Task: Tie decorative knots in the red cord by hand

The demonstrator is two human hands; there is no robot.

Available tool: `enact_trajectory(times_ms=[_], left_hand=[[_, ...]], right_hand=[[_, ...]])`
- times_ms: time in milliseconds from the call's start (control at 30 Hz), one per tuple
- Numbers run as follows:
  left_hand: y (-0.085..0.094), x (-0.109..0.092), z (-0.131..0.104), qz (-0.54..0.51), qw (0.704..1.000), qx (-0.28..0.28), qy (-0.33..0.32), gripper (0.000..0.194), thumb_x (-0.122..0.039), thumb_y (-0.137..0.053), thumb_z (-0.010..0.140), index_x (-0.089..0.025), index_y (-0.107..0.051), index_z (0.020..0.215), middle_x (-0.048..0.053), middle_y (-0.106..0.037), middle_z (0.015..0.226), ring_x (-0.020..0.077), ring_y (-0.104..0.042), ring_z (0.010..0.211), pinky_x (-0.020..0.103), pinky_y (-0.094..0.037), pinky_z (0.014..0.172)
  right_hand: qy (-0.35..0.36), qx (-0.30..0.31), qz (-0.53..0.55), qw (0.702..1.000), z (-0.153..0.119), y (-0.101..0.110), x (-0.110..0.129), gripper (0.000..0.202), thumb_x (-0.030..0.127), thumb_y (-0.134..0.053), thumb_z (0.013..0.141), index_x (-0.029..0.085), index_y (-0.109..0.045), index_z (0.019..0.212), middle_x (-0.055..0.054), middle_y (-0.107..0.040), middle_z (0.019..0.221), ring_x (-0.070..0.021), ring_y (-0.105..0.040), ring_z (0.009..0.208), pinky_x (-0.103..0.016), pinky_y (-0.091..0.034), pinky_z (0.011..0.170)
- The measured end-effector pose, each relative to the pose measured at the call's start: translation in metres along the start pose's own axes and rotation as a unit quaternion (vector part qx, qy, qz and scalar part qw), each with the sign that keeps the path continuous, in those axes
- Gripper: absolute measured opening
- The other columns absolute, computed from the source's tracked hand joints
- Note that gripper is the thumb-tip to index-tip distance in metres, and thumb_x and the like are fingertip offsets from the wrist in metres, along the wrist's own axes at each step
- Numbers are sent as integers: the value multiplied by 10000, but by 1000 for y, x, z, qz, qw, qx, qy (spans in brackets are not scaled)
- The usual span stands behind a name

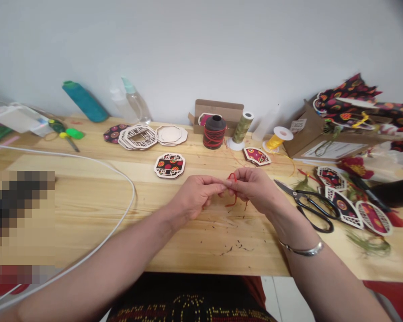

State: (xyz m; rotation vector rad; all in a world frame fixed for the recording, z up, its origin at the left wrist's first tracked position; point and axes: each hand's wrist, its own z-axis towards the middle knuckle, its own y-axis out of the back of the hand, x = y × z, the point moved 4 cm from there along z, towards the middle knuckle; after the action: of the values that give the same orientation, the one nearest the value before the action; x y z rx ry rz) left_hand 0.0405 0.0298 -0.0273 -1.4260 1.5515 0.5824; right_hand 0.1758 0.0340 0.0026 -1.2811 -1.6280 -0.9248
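A thin red cord (233,203) runs between my two hands above the middle of the wooden table, with a loop over the right fingers and loose ends hanging down. My left hand (203,193) pinches the cord, thumb and forefinger pressed together. My right hand (250,184) also closes on it, its fingertips meeting the left ones. Just beyond the left hand lies an octagonal ornament (169,166) with patterned fabric in a pale fretwork frame. Black-handled scissors (310,201) rest to the right of my right wrist. Small dark scraps (238,247) are scattered below the hands.
Along the wall stand a spool of red cord (215,134), a green spool (244,129), a yellow spool (278,137) and spray bottles (137,105). Stacked frames (139,137) lie at back left. A cardboard box (309,129) and several ornaments crowd the right. A white cable (121,172) crosses the left.
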Motion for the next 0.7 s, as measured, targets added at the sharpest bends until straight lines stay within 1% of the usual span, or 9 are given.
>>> enact_trajectory(times_ms=[133,233,333,400,533,600,700], left_hand=[[1,-1,1,-7,1000,-11,-12,136,-226,-693,651,-170,-748,762,44,-679,682,32,-328,406,213,-124,378],[2,-4,1,-21,999,-34,-26,127,-231,-711,635,-150,-739,728,30,-643,627,34,-346,408,208,-142,375],[3,-6,2,-39,997,-56,-35,98,-234,-725,623,-145,-713,664,4,-607,567,24,-314,376,206,-141,368],[5,-7,3,-43,996,-66,-39,108,-242,-730,624,-145,-706,664,-1,-603,564,18,-285,362,207,-134,362],[6,-6,3,-39,996,-67,-43,135,-258,-730,637,-138,-713,699,9,-618,607,14,-278,370,208,-123,356],[6,-5,2,-42,996,-65,-43,135,-256,-727,639,-137,-713,701,12,-627,628,12,-273,372,207,-117,355],[5,-6,2,-60,995,-66,-43,127,-251,-726,630,-133,-703,672,4,-615,605,11,-262,369,207,-106,354]], right_hand=[[19,-3,-28,999,2,2,0,242,352,-726,610,154,-591,638,15,-586,520,-50,-356,405,-210,-241,393],[64,-4,-77,995,4,6,0,184,335,-667,675,152,-656,679,-11,-633,594,-71,-406,466,-225,-299,447],[115,-6,-139,984,5,8,3,155,294,-616,724,163,-686,679,-13,-657,653,-99,-473,561,-248,-363,546],[129,-28,-181,975,4,9,5,168,293,-609,738,163,-688,668,-1,-626,608,-106,-463,561,-253,-352,547],[134,-83,-238,958,0,10,10,209,290,-611,746,156,-643,589,20,-534,508,-89,-367,483,-249,-280,475],[148,-86,-242,955,-3,8,12,198,276,-613,748,156,-639,593,17,-546,521,-88,-371,485,-245,-280,469],[175,-72,-251,949,-8,4,13,198,299,-596,781,161,-675,662,16,-555,529,-90,-382,485,-241,-285,467]])
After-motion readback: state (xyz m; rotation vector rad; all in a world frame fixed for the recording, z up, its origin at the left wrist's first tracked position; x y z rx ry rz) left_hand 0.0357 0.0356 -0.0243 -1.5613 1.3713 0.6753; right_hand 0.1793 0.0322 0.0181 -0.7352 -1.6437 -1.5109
